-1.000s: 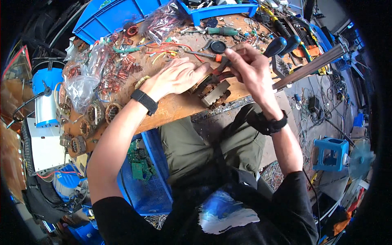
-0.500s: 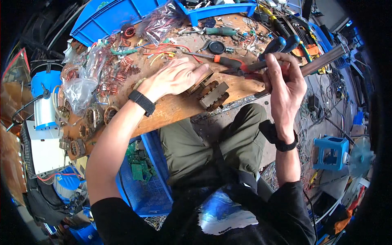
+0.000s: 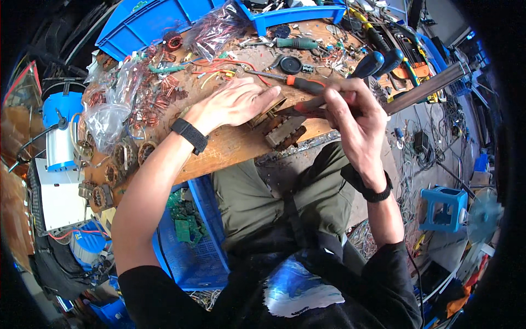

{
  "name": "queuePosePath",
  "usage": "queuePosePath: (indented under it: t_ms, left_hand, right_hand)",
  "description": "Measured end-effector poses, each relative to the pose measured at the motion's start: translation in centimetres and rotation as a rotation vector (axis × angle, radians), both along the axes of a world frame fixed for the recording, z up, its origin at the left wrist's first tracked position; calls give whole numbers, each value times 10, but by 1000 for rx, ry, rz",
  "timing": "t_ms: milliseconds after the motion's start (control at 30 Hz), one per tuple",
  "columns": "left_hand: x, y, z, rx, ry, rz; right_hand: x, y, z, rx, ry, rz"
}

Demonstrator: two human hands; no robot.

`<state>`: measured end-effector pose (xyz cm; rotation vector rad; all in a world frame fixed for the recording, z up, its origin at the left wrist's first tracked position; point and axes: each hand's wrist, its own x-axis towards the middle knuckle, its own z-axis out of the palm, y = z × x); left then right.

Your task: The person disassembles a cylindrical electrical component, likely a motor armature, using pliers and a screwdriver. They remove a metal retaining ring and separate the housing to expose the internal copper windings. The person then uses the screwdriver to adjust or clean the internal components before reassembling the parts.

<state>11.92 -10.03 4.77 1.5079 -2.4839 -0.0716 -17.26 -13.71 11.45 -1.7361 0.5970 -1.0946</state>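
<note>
**Pliers [image 3: 313,105] come at the laminated core [image 3: 282,137] from its far right**

The laminated core, with brown windings, sits at the near edge of the table [image 3: 219,152], its long axis slanting from lower left to upper right. The left hand [image 3: 233,103] is left of the core and a little beyond it, the nearer of the two; its fingertips reach the core's far-left end, but whether that grip is pinched or merely resting is hidden. The right hand [image 3: 356,112] stands farther off, to the core's right, its grip closed around the pliers' handles. From that grip the core lies left and slightly nearer the body; the pliers' nose points left, just over the core's far side, and I cannot tell whether its jaws are apart. Beyond the core lies an orange-and-black-handled screwdriver [image 3: 306,84], then a round black cap [image 3: 291,64]; farther still, a green-handled screwdriver [image 3: 296,43].
</note>
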Motion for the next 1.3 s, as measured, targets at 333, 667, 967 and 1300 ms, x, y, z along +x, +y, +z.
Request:
queuePosePath:
  t_ms: [333,667,967,1300]
  left_hand:
    - [-9,4,18,176,89,92]
    - [-9,-5,17,151,-70,48]
    - [-21,4,37,290,66,215]
    - [-13,2,19,252,93,198]
  right_hand:
    - [39,-28,-30,-45,124,-42]
    - [44,-34,-30,61,66,-76]
    - [39,-34,-13,267,75,-42]
    - [33,-33,-18,284,59,-99]
